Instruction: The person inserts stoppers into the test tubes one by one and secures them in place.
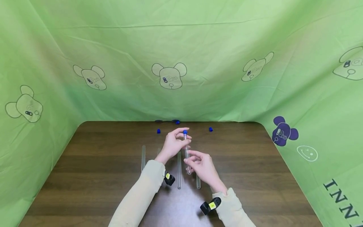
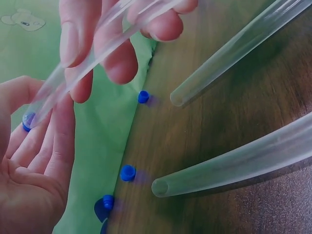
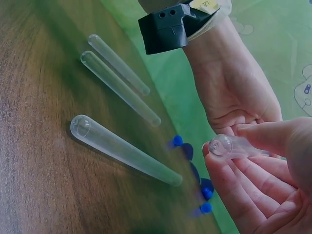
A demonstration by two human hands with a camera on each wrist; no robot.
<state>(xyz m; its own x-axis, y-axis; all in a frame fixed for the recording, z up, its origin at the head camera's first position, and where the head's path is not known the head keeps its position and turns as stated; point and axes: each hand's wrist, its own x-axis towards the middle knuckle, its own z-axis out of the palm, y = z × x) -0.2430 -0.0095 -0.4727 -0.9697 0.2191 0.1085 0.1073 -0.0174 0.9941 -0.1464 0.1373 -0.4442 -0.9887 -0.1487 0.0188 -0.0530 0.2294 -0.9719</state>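
A clear test tube (image 1: 186, 153) with a blue cap (image 1: 185, 132) on its upper end is held above the table between both hands, slightly tilted. The left hand (image 1: 173, 144) grips it near the capped end, its fingers around the top. Lower down, the right hand (image 1: 202, 165) pinches the tube between thumb and fingers. In the right wrist view the rounded bottom (image 3: 222, 145) points toward the camera, and the cap is hidden there. The left wrist view shows the cap (image 2: 28, 121) against the left hand's fingers (image 2: 36, 144).
Several more clear tubes lie on the wooden table, one left (image 1: 143, 157), one in the middle (image 1: 179, 171), one by the right hand (image 1: 198, 182). Loose blue caps (image 1: 158, 131) (image 1: 210, 129) lie near the back edge. A green curtain (image 1: 170, 104) hangs behind.
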